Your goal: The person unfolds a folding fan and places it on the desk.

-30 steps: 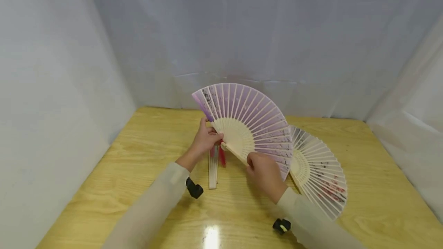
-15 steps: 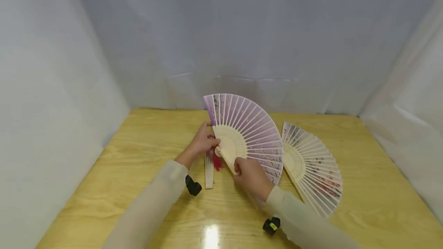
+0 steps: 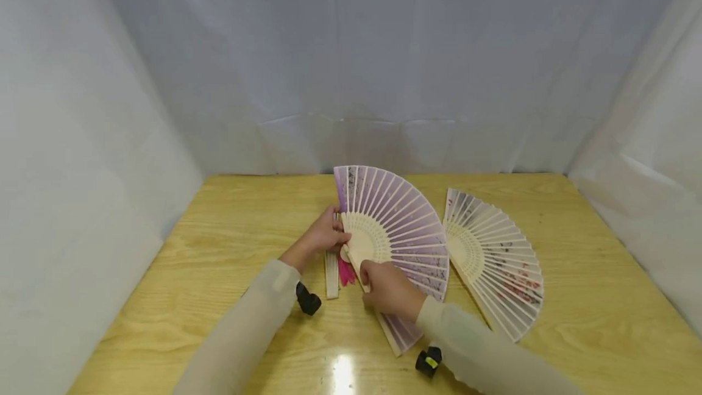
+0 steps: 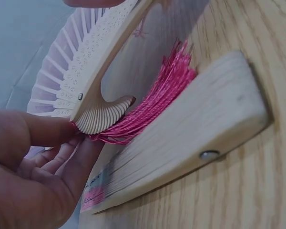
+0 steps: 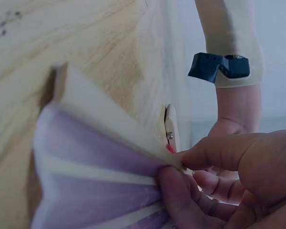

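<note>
A purple folding fan [image 3: 408, 218] with pale ribs is spread wide, its lower end on or close to the table. My left hand [image 3: 320, 235] pinches it near the pivot; in the left wrist view, thumb and fingers [image 4: 88, 162] meet at the stacked rib ends. A pink tassel [image 4: 169, 88] hangs from there. My right hand [image 3: 392, 288] pinches the near outer rib between thumb and fingers, also seen in the right wrist view along the fan's edge [image 5: 105, 124]. Beneath the left hand lies a closed folding fan [image 3: 331, 279], partly hidden.
To the right, a white folding fan [image 3: 496, 261] with red and black flower prints lies spread on the wooden table [image 3: 263, 212]. Pale sheeting [image 3: 351, 66] stands behind the table and along both sides. A black device [image 3: 308, 299] is strapped at each wrist.
Both hands have brought the purple fan lower and towards the table. It has turned so its left edge stands more upright, and the right hand has shifted left and down.
</note>
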### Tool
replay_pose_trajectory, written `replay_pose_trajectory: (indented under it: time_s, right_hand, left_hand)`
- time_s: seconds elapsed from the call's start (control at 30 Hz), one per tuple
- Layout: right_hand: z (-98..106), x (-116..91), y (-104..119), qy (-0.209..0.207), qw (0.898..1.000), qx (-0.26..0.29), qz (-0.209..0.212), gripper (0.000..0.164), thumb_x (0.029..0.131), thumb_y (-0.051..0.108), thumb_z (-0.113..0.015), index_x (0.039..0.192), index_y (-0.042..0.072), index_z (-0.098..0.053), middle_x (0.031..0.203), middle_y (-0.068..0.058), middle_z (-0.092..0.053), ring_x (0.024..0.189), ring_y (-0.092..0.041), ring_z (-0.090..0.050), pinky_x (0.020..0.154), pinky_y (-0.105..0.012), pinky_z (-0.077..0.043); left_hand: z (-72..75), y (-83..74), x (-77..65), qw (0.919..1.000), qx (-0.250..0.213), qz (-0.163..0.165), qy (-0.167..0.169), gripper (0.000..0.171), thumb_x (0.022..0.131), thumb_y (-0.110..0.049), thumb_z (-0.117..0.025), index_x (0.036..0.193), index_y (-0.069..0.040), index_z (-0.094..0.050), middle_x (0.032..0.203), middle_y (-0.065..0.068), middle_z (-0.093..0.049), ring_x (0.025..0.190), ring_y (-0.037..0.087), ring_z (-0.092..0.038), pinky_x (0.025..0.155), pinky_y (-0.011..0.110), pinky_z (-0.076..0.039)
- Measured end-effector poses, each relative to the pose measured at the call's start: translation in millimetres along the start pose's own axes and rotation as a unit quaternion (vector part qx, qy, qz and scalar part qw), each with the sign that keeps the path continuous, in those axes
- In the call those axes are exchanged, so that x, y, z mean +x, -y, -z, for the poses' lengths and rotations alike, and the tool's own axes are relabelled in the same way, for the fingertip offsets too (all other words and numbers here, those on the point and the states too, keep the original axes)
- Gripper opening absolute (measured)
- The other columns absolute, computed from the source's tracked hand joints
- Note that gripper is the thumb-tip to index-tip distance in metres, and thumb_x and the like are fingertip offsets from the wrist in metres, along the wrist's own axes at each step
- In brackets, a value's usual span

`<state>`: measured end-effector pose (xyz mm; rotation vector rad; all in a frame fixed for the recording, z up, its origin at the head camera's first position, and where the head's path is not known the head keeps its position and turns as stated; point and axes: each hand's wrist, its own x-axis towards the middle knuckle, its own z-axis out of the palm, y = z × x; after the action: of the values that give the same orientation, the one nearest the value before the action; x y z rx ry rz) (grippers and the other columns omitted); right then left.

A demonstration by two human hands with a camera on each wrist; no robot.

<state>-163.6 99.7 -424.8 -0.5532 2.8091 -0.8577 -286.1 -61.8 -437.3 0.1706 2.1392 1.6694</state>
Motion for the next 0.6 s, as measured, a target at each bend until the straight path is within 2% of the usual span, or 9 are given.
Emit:
replay_pose_trajectory:
  time_s: [0.3, 0.6]
  right_hand:
    - [-7.1, 1.9, 3.7, 0.015, 0.999, 0.026, 0.015, 0.022, 0.072, -0.001, -0.070, 0.081, 0.009, -0.053, 0.061, 0.005, -0.045, 0.052, -0.009, -0.042, 0.045, -0.022, -0.035]
    - [-8.0, 2.1, 3.5, 0.024, 0.999, 0.043, 0.014, 0.021, 0.075, -0.001, -0.069, 0.081, 0.009, -0.052, 0.062, 0.004, -0.046, 0.052, -0.009, -0.042, 0.045, -0.022, -0.035]
  left_hand:
    - [2.7, 4.2, -0.9, 0.9992, 0.038, 0.010, 0.006, 0.062, 0.091, 0.011, -0.058, 0.143, -0.001, -0.027, 0.086, 0.010, -0.054, 0.064, 0.016, -0.054, 0.052, 0.024, -0.047]
    - [1.6, 1.1, -1.9, 0.9959, 0.089, 0.009, 0.006, 0.062, 0.091, 0.008, -0.061, 0.146, 0.001, -0.033, 0.095, 0.016, -0.059, 0.068, 0.018, -0.055, 0.053, 0.025, -0.047]
